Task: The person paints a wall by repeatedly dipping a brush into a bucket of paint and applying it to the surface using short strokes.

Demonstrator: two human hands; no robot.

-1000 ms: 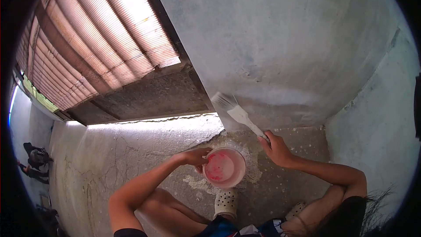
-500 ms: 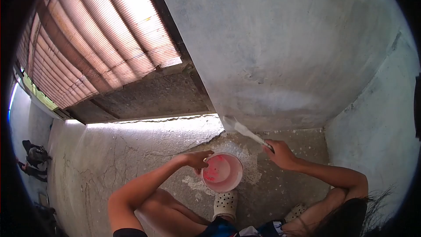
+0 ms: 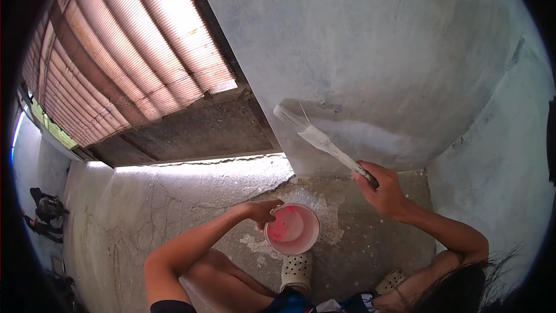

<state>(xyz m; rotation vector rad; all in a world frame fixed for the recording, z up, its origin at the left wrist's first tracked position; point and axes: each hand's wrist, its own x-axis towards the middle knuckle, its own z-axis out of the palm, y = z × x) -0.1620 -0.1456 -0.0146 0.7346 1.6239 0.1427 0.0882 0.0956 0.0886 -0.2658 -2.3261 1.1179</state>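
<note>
A small pinkish bucket (image 3: 311, 229) with red stains and whitish liquid inside stands low in front of me, over the toe of a shoe. My left hand (image 3: 264, 212) is closed on its left rim. In my right hand (image 3: 383, 190) I grip the dark end of a paintbrush (image 3: 324, 143) whose handle is coated white. Its pale bristles lie against the lower left part of the grey-white wall (image 3: 370, 52), near the wall's edge. A damp-looking dark patch shows around the bristles.
Ribbed translucent sheeting (image 3: 139, 40) on a frame rises at the left, above a dark panel (image 3: 202, 130). The cracked concrete floor (image 3: 133, 220) carries pale splotches. A perforated clog (image 3: 296, 270) is beside the bucket. Dark objects (image 3: 49, 208) stand far left.
My right hand has moved slightly up and right. The paintbrush has swept upward from the wall's bottom edge, its bristles now higher on the wall. My left hand and the bucket stay nearly still.
</note>
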